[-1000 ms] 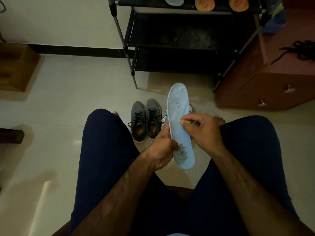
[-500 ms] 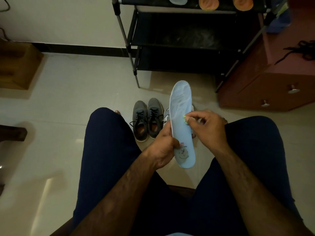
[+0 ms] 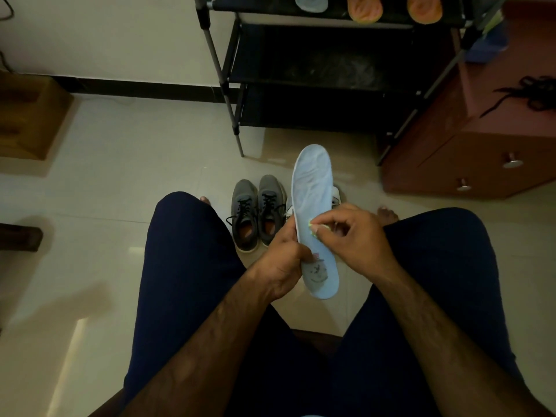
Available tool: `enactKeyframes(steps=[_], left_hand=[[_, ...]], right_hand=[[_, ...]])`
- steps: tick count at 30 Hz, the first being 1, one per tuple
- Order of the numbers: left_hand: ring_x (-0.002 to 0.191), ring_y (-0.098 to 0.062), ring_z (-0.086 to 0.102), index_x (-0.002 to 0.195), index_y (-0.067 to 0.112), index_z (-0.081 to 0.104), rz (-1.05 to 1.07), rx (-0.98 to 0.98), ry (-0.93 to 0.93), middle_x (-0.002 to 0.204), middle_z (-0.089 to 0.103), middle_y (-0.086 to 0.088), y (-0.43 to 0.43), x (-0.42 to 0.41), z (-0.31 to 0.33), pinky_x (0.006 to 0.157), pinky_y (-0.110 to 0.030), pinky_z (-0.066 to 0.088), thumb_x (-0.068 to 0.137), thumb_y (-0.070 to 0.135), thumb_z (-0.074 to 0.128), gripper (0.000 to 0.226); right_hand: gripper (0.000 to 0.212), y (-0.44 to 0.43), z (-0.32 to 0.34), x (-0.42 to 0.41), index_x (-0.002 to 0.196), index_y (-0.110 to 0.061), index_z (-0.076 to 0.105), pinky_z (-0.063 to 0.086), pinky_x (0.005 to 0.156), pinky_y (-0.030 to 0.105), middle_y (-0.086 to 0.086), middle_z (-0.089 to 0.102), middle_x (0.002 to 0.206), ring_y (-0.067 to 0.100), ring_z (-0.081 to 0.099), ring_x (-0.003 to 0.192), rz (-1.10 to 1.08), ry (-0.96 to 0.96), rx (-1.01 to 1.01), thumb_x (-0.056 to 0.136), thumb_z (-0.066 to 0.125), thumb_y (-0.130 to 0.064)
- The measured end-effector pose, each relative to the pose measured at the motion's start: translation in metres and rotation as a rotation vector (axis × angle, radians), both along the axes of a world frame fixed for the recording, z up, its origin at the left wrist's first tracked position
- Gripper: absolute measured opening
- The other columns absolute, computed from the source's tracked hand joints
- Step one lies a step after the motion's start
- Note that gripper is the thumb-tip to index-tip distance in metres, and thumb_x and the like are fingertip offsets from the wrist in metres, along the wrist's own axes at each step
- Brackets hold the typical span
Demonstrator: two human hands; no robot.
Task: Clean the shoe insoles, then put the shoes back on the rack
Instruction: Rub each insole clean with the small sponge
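Observation:
A pale blue insole point(image 3: 313, 188) stands upright between my knees, toe end pointing away. My left hand point(image 3: 285, 260) grips it near the heel, where a printed logo shows. My right hand point(image 3: 352, 233) pinches a small yellow-green cleaning piece point(image 3: 313, 228) against the insole's middle. A pair of grey shoes point(image 3: 258, 212) sits on the floor just behind the insole. A white shoe point(image 3: 335, 194) peeks out behind the insole, mostly hidden. The black shoe rack point(image 3: 316, 70) stands beyond.
On the rack's top shelf lie one pale insole point(image 3: 311, 1) and two orange insoles point(image 3: 391, 7). A reddish-brown cabinet point(image 3: 481, 152) with a black lace on top stands to the right. A wooden block point(image 3: 30, 115) is at the left wall.
My right hand has slid the cleaning piece slightly down and left along the insole. My left hand keeps the same hold near the heel.

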State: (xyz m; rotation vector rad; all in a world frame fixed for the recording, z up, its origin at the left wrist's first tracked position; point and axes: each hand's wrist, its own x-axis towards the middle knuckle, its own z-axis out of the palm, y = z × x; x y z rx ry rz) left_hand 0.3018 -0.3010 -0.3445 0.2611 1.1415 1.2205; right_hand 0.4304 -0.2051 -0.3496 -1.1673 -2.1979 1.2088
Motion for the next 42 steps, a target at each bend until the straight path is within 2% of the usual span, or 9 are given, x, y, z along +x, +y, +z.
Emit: enactKeyframes(steps=[4, 8, 14, 19, 24, 29, 33, 38, 42], left_hand=[[0.102, -0.030, 0.070, 0.145, 0.015, 0.051, 0.013, 0.011, -0.038, 0.116, 0.070, -0.016, 0.002, 0.001, 0.004, 0.083, -0.042, 0.059, 0.077, -0.027, 0.045, 0.081], [0.096, -0.031, 0.069, 0.143, 0.013, 0.052, 0.039, -0.001, -0.056, 0.113, 0.069, -0.018, 0.000, -0.001, 0.004, 0.080, -0.043, 0.060, 0.075, -0.017, 0.052, 0.075], [0.097, -0.035, 0.069, 0.142, 0.015, 0.052, 0.047, -0.017, -0.094, 0.115, 0.067, -0.023, 0.002, 0.000, 0.005, 0.085, -0.054, 0.057, 0.082, -0.025, 0.044, 0.072], [0.103, -0.039, 0.071, 0.139, 0.024, 0.054, 0.079, -0.029, -0.125, 0.125, 0.068, -0.020, 0.002, -0.002, 0.008, 0.092, -0.068, 0.053, 0.082, -0.026, 0.042, 0.077], [0.099, -0.037, 0.073, 0.144, 0.020, 0.051, 0.112, -0.031, -0.138, 0.130, 0.065, -0.023, 0.002, -0.003, 0.010, 0.078, -0.057, 0.061, 0.088, -0.022, 0.045, 0.071], [0.102, -0.032, 0.072, 0.144, 0.016, 0.054, 0.042, -0.056, -0.177, 0.123, 0.068, -0.018, -0.001, -0.003, 0.011, 0.075, -0.052, 0.061, 0.089, -0.022, 0.045, 0.066], [0.103, -0.040, 0.070, 0.141, 0.015, 0.056, 0.042, -0.070, -0.185, 0.127, 0.066, -0.024, -0.002, -0.003, 0.012, 0.077, -0.054, 0.062, 0.090, -0.021, 0.046, 0.063], [0.113, -0.034, 0.069, 0.136, 0.014, 0.061, 0.034, -0.063, -0.223, 0.120, 0.070, -0.017, -0.002, 0.000, 0.011, 0.079, -0.057, 0.061, 0.090, -0.021, 0.046, 0.061], [0.113, -0.038, 0.067, 0.138, 0.014, 0.060, 0.019, -0.074, -0.207, 0.125, 0.067, -0.020, -0.004, -0.002, 0.009, 0.077, -0.055, 0.061, 0.089, -0.021, 0.047, 0.061]], right_hand=[[0.015, 0.011, 0.000, 0.001, 0.091, -0.036, 0.078, 0.060, 0.067, 0.042, -0.014, 0.066, 0.087, 0.009, 0.062, 0.070, -0.225, 0.024, 0.044, 0.087, 0.080, -0.022], [0.014, 0.004, 0.000, 0.000, 0.093, -0.029, 0.080, 0.061, 0.070, 0.040, -0.019, 0.065, 0.084, 0.010, 0.065, 0.074, -0.114, 0.039, 0.046, 0.086, 0.081, -0.017], [0.012, 0.008, 0.000, 0.001, 0.093, -0.030, 0.080, 0.060, 0.074, 0.034, -0.011, 0.069, 0.089, 0.007, 0.065, 0.076, -0.257, 0.011, 0.065, 0.087, 0.080, -0.020], [0.015, -0.003, -0.001, -0.001, 0.093, -0.024, 0.081, 0.059, 0.071, 0.032, -0.012, 0.068, 0.088, 0.010, 0.065, 0.074, -0.072, 0.026, 0.025, 0.084, 0.082, -0.013], [0.015, -0.006, -0.002, -0.004, 0.097, -0.020, 0.080, 0.054, 0.071, 0.018, -0.013, 0.063, 0.095, 0.008, 0.064, 0.080, -0.070, 0.034, 0.023, 0.084, 0.084, -0.014], [0.014, 0.006, -0.001, -0.002, 0.096, -0.024, 0.080, 0.059, 0.073, 0.029, -0.019, 0.063, 0.093, 0.005, 0.064, 0.078, -0.160, 0.014, 0.048, 0.086, 0.081, -0.014], [0.015, -0.006, -0.002, 0.000, 0.094, -0.021, 0.080, 0.058, 0.073, 0.028, -0.011, 0.065, 0.094, 0.006, 0.065, 0.080, -0.069, -0.007, 0.065, 0.083, 0.080, -0.010], [0.013, 0.009, 0.002, -0.002, 0.093, -0.025, 0.079, 0.056, 0.073, 0.023, -0.017, 0.063, 0.090, 0.001, 0.063, 0.078, -0.219, -0.019, 0.086, 0.086, 0.079, -0.014], [0.013, 0.000, 0.001, -0.001, 0.092, -0.022, 0.079, 0.055, 0.070, 0.023, -0.018, 0.060, 0.089, 0.003, 0.063, 0.077, -0.141, -0.042, 0.096, 0.085, 0.078, -0.011]])
